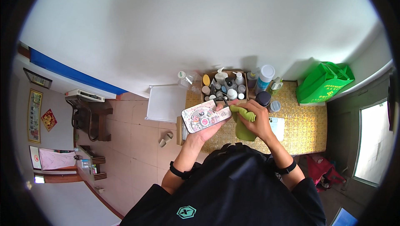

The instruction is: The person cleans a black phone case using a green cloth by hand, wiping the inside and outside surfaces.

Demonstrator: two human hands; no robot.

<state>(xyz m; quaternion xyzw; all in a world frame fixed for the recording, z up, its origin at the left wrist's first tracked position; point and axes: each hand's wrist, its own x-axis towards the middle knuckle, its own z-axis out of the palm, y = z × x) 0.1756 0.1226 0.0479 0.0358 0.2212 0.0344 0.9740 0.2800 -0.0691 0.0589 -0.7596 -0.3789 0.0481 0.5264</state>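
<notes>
A phone case [204,118] with a pink and white pattern and a dark rim lies across my left hand [207,132], my thumb near its camera opening. My right hand [258,120] grips a yellow-green cloth [245,132], whose upper part touches or nearly touches the right end of the case. The rest of the cloth hangs below the fingers. Just right of my right wrist, a pale phone [277,128] with several camera lenses lies on the table, partly hidden by the wrist. Whether a phone sits inside the held case cannot be told.
The table [306,126] has a gold patterned cover. Along the wall stand a box [247,85] of bottles and jars, a blue and white canister [265,79], a dark-lidded jar [263,98] and a green bag [323,85]. A white rack or small table [162,103] adjoins the left side.
</notes>
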